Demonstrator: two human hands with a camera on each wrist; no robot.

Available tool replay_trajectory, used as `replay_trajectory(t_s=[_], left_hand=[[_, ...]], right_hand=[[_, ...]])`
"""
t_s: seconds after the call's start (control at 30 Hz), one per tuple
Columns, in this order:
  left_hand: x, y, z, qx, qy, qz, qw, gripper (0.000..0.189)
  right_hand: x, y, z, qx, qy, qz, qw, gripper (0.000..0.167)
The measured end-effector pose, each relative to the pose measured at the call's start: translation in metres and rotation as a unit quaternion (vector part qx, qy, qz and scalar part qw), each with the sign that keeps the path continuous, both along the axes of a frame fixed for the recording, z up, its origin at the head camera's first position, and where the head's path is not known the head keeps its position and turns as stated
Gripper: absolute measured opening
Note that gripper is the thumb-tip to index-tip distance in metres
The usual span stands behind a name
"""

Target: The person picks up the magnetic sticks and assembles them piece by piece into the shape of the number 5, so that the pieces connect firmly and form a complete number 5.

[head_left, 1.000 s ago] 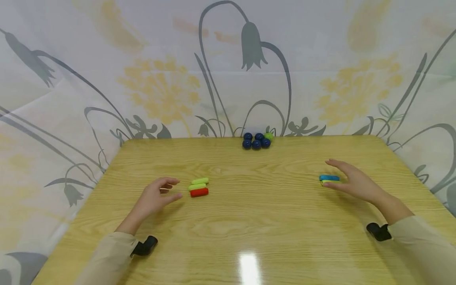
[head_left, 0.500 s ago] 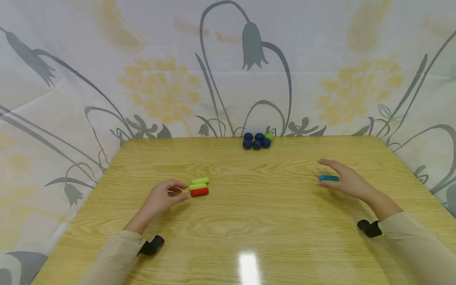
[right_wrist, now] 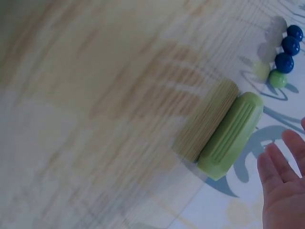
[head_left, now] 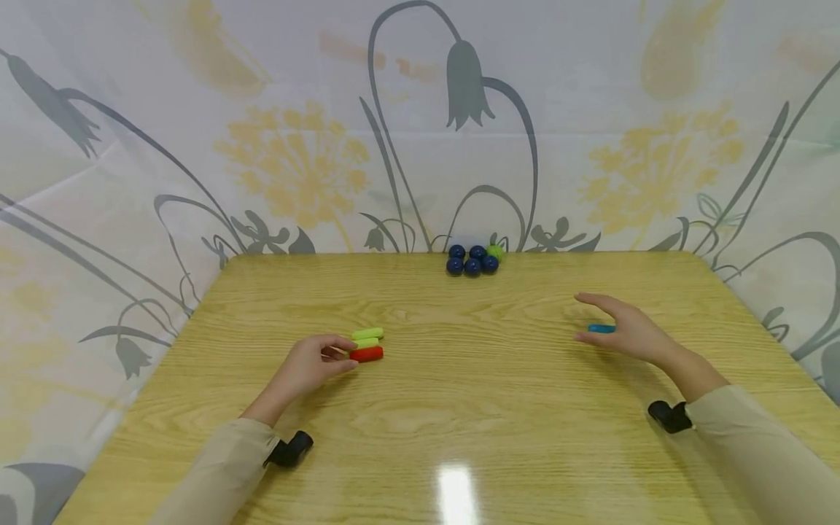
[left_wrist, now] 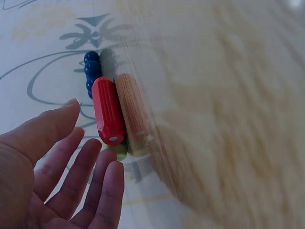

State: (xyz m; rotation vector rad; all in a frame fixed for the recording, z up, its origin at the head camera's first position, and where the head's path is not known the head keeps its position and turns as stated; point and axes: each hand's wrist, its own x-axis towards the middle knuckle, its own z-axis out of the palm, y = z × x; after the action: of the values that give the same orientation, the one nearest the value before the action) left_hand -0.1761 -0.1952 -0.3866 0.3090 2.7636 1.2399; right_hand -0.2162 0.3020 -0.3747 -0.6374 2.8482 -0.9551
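On the left of the table lie a ribbed red bar (head_left: 367,354) with rounded ends and two yellow-green bars (head_left: 369,333) behind it. My left hand (head_left: 315,364) reaches to their left ends, thumb and fingers spread apart. In the left wrist view the red bar (left_wrist: 108,109) lies just beyond the fingertips, ungripped. My right hand (head_left: 636,334), thumb and fingers wide apart, is at a blue bar (head_left: 600,329) and hides part of it. A ribbed yellow-green bar (right_wrist: 232,136) shows in the right wrist view, apart from the fingers; in the head view the hand hides it.
Several dark blue balls (head_left: 472,267) and a green one (head_left: 495,252) sit together at the table's back edge. Behind the wooden table (head_left: 485,379) hangs a flower-patterned cloth (head_left: 420,160). Each wrist carries a black camera mount (head_left: 289,450).
My left hand has moved right, up to the ends of the red and yellow-green bars. The right hand has shifted left, covering the yellow-green bar and part of the blue one.
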Motion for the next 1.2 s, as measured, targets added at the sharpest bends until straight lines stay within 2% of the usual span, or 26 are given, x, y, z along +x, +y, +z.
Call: replay_trajectory(t_s=[0.63, 0.77, 0.93, 1.07, 1.2], left_hand=[[-0.006, 0.01, -0.001, -0.031, -0.029, 0.005, 0.9991, 0.019], [-0.006, 0.013, -0.002, -0.034, -0.022, -0.002, 0.9992, 0.013], [-0.006, 0.017, 0.0, -0.03, -0.016, -0.03, 0.999, 0.013], [-0.006, 0.022, 0.0, -0.024, -0.021, -0.051, 0.9982, 0.016], [-0.007, 0.026, 0.001, -0.031, -0.031, -0.054, 0.9976, 0.017]], right_hand=[[-0.015, -0.02, -0.007, 0.003, 0.011, 0.026, 0.9996, 0.072], [-0.02, -0.024, -0.008, 0.007, 0.017, 0.03, 0.9994, 0.072], [-0.023, -0.027, -0.007, 0.012, 0.022, 0.035, 0.9991, 0.07], [-0.026, -0.03, -0.005, 0.013, 0.021, 0.037, 0.999, 0.068], [-0.029, -0.033, -0.005, 0.013, 0.009, 0.039, 0.9991, 0.067]])
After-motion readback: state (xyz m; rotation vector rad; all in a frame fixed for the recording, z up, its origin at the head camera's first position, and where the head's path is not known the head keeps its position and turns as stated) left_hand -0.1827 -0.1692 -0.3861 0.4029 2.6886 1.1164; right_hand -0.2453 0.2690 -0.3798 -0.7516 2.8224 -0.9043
